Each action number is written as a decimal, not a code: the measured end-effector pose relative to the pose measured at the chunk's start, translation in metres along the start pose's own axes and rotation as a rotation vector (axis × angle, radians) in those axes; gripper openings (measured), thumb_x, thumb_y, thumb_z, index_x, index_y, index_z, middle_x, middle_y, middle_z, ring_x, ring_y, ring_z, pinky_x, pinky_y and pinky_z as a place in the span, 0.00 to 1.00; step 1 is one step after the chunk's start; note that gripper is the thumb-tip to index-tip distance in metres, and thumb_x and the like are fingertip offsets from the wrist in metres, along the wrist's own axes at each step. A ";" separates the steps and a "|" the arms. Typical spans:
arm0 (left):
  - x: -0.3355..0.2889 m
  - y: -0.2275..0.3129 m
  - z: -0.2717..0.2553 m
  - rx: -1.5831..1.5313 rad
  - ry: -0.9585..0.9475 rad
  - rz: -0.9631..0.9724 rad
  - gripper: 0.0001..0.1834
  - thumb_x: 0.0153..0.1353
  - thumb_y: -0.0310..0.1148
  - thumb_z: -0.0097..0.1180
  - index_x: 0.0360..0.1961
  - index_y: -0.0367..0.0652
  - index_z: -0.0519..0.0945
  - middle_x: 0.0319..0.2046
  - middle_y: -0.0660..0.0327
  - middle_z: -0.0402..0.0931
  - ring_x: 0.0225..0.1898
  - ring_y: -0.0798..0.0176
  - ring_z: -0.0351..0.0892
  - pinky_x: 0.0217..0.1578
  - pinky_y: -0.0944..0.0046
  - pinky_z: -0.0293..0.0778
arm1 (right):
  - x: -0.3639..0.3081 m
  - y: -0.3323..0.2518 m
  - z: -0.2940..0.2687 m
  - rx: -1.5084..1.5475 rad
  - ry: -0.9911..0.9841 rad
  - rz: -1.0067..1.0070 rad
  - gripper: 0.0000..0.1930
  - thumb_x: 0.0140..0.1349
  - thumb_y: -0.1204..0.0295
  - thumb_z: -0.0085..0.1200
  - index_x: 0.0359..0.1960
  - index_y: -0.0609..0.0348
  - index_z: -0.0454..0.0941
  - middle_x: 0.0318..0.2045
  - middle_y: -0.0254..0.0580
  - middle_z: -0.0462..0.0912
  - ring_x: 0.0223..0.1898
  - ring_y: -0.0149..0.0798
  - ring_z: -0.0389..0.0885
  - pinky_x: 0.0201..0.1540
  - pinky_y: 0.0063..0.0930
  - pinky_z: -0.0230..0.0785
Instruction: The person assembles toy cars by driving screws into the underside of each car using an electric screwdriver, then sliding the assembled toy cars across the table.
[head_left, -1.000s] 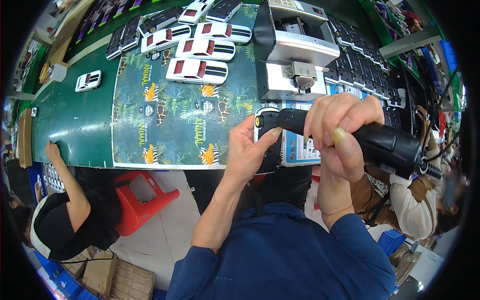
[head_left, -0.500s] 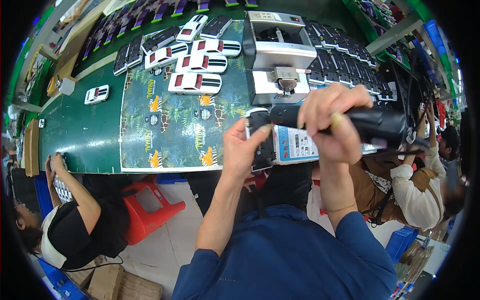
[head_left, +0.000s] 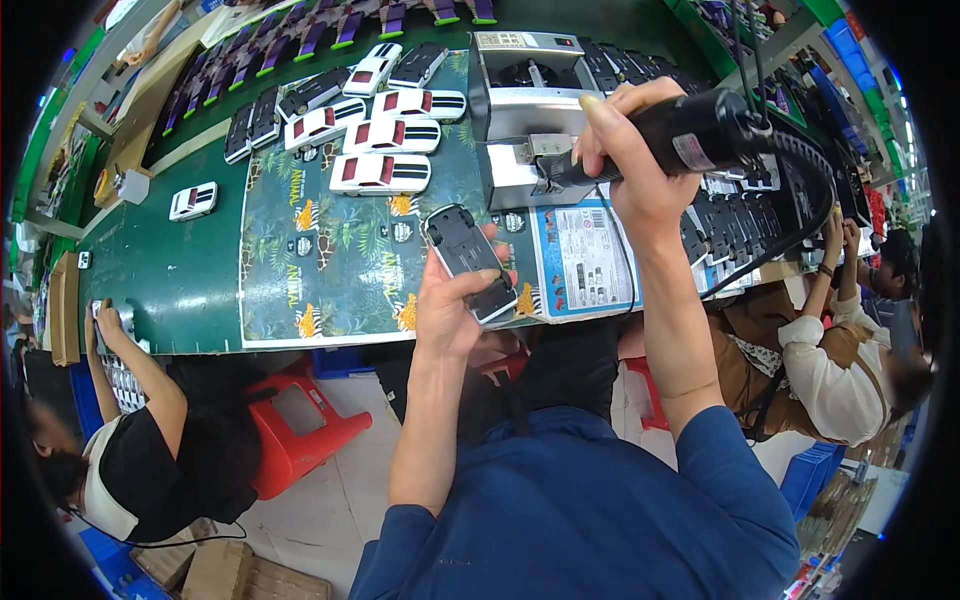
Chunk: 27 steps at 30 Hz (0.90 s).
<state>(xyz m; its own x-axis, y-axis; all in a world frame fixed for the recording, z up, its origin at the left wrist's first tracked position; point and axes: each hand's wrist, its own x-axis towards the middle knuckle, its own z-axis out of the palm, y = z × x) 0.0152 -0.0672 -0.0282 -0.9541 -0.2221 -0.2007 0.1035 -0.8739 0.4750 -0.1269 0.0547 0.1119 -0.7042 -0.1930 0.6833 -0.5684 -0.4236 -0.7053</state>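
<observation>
My left hand (head_left: 447, 303) grips a toy car (head_left: 466, 252) turned underside up, its black base facing me and a white edge showing. My right hand (head_left: 640, 150) is wrapped round a black electric screwdriver (head_left: 700, 135) with a thick cable. The driver's front end points down-left at the small metal block of a silver screw feeder (head_left: 528, 100); whether its tip touches is hidden. Left of the feeder lie several white toy cars (head_left: 385, 174) with black stripes and red windows. Behind them are some black-based cars (head_left: 312, 93) lying underside up.
Rows of black car bases (head_left: 735, 228) lie right of the feeder. A printed sheet (head_left: 350, 270) covers part of the green table (head_left: 165, 260); a single white car (head_left: 194, 201) sits on the left. Co-workers sit either side. The driver's cable (head_left: 815, 190) loops down at right.
My right hand has lifted the screwdriver off the toy car and swung it up to the feeder. My left hand has moved slightly left and down, tilting the car base upward.
</observation>
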 end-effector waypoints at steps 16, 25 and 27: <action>0.007 0.002 0.008 -0.042 0.116 0.000 0.34 0.48 0.08 0.52 0.58 0.41 0.66 0.53 0.49 0.74 0.49 0.52 0.80 0.46 0.48 0.84 | -0.062 -0.046 0.013 0.404 -0.114 0.306 0.07 0.57 0.78 0.59 0.32 0.66 0.72 0.20 0.44 0.75 0.15 0.31 0.73 0.22 0.26 0.70; 0.008 0.001 0.004 -0.049 0.099 -0.023 0.33 0.48 0.10 0.52 0.58 0.40 0.67 0.52 0.51 0.75 0.49 0.54 0.79 0.43 0.50 0.83 | -0.073 -0.037 0.023 0.274 -0.166 0.342 0.07 0.56 0.81 0.60 0.28 0.63 0.72 0.19 0.40 0.77 0.17 0.28 0.74 0.22 0.20 0.66; 0.010 0.003 0.006 -0.065 0.103 -0.050 0.33 0.49 0.10 0.52 0.58 0.39 0.67 0.52 0.51 0.75 0.49 0.54 0.79 0.43 0.51 0.82 | -0.075 -0.033 0.025 0.334 -0.185 0.343 0.08 0.55 0.83 0.61 0.27 0.61 0.71 0.19 0.40 0.77 0.19 0.27 0.73 0.23 0.21 0.65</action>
<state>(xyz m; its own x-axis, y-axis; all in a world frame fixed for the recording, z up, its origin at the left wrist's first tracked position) 0.0043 -0.0698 -0.0235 -0.9249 -0.2177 -0.3117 0.0775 -0.9106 0.4059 -0.0450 0.0605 0.0887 -0.7219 -0.5111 0.4665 -0.1296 -0.5623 -0.8167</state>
